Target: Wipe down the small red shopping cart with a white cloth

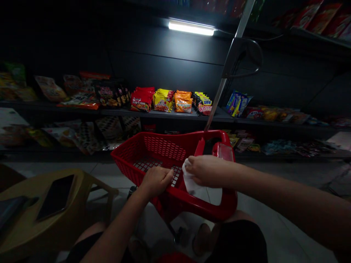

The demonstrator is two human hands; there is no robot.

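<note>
A red plastic shopping basket (153, 146) stands in front of me, its metal pull handle (233, 54) raised toward the upper right. My left hand (156, 180) is closed on the basket's near rim. My right hand (204, 170) is closed on a white cloth (192, 184), which it presses against the basket's near rim close to the handle mount. My knees show below the basket.
A yellow plastic stool (46, 215) at the lower left carries a dark phone (56, 197). Dark shelves (170, 115) behind the basket hold rows of noodle and snack packets. A light strip (191, 27) glows above. Pale tile floor lies around.
</note>
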